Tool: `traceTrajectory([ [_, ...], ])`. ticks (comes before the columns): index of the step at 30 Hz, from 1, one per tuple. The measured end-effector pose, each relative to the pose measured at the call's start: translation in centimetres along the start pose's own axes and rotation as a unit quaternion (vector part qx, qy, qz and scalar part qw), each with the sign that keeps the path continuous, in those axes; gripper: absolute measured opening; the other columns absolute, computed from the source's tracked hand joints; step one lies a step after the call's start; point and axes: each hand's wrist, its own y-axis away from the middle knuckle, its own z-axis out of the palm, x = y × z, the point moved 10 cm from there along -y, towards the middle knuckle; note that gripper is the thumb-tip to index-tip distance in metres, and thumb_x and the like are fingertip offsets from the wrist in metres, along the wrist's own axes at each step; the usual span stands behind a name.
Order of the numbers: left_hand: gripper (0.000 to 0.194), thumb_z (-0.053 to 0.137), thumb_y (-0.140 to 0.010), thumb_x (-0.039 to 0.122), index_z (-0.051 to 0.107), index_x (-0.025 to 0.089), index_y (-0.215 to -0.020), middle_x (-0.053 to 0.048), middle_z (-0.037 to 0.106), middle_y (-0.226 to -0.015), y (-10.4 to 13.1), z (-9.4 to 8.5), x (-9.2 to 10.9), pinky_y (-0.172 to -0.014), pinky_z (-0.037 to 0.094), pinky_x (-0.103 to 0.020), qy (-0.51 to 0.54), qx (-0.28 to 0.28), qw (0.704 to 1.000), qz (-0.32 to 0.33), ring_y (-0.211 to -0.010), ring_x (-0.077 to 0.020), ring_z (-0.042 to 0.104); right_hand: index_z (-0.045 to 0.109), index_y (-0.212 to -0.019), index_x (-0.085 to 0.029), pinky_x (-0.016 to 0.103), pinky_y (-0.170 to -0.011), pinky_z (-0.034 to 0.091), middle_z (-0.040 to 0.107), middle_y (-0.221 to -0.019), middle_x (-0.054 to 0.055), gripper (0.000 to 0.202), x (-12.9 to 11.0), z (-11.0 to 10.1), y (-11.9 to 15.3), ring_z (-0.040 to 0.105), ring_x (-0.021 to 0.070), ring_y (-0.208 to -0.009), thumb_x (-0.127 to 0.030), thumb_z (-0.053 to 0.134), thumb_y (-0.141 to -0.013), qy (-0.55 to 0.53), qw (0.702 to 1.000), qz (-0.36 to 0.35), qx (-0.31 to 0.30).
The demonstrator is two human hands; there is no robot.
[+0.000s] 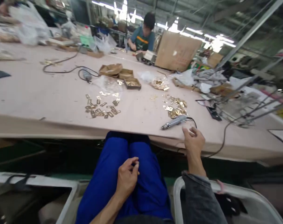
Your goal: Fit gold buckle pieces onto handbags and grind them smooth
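My left hand [128, 175] is over my lap, above the blue trousers [104, 174]. Its fingers are curled with the thumb against them, and anything between them is hidden or too small to name. At the table's front edge is my right hand [194, 140], fingers bent but apart, holding nothing. Just beyond its fingertips lies a grey electric screwdriver [175, 122] with a black cord, its tip pointing left. Behind the screwdriver is a pile of gold-coloured metal pieces [178, 109]. Flat rectangular metal frames [100, 111] are scattered to the left on the table.
Small cardboard boxes [132, 83] and a plastic bag of metal parts [160, 83] stand farther back on the pale table [136, 115]. A co-worker [142, 35] sits across. A large carton [177, 49] stands behind. White-rimmed bins [177, 199] flank my legs.
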Motion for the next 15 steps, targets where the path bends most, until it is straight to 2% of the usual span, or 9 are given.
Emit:
traceTrajectory([
  [3,0.039,0.065,-0.088,0.037,0.066,0.009,-0.114,-0.005,0.07,-0.068,-0.3,0.2,-2.6,-0.057,0.06,-0.031,0.011,-0.005,0.998,-0.058,-0.059,-0.0223,0.07,0.062,-0.128,-0.011,0.035,-0.077,0.056,0.071,-0.109,0.015,0.064,4.4,-5.9,1.9,0.07,0.0222,-0.084,-0.056,0.071,-0.083,0.011,0.998,-0.032,0.053],
  [6,0.044,0.071,-0.083,0.039,0.064,0.01,-0.115,-0.005,0.072,-0.072,-0.2,0.2,-3.3,-0.059,0.061,-0.03,0.008,0.005,0.997,-0.082,-0.061,-0.0212,0.071,0.057,-0.133,-0.009,0.036,-0.082,0.056,0.071,-0.111,0.018,0.064,12.3,-12.1,5.0,0.07,0.023,-0.089,-0.056,0.06,-0.089,0.146,0.988,0.029,0.045],
  [8,0.043,0.075,-0.08,0.038,0.065,0.012,-0.113,-0.004,0.072,-0.074,-0.7,0.5,-3.7,-0.058,0.061,-0.028,0.002,0.014,0.995,-0.095,-0.062,-0.0202,0.072,0.056,-0.133,-0.005,0.038,-0.088,0.055,0.071,-0.111,0.02,0.065,18.3,-16.7,7.6,0.07,0.0251,-0.094,-0.053,0.056,-0.089,0.255,0.96,0.115,0.012],
  [11,0.039,0.078,-0.076,0.035,0.066,0.014,-0.107,-0.003,0.071,-0.073,-1.6,1.2,-4.2,-0.054,0.06,-0.025,-0.016,0.017,0.994,-0.109,-0.057,-0.019,0.071,0.066,-0.119,-0.003,0.043,-0.09,0.053,0.073,-0.099,0.023,0.057,25.0,-23.3,12.5,0.07,0.0316,-0.094,-0.047,0.061,-0.084,0.352,0.906,0.233,-0.014],
  [13,0.038,0.079,-0.074,0.034,0.066,0.014,-0.103,-0.003,0.071,-0.072,-1.9,1.6,-4.2,-0.051,0.059,-0.024,-0.026,0.019,0.993,-0.112,-0.055,-0.0184,0.07,0.072,-0.106,-0.006,0.044,-0.086,0.053,0.074,-0.091,0.023,0.046,28.2,-26.0,16.2,0.07,0.0347,-0.092,-0.043,0.066,-0.079,0.39,0.868,0.303,-0.049],
  [15,0.037,0.079,-0.073,0.034,0.066,0.015,-0.102,-0.002,0.07,-0.071,-2.0,2.0,-4.1,-0.05,0.059,-0.023,-0.03,0.019,0.994,-0.108,-0.055,-0.0185,0.071,0.074,-0.1,-0.009,0.042,-0.084,0.053,0.074,-0.089,0.022,0.039,30.4,-26.8,19.8,0.071,0.035,-0.092,-0.041,0.068,-0.079,0.409,0.836,0.352,-0.097],
])
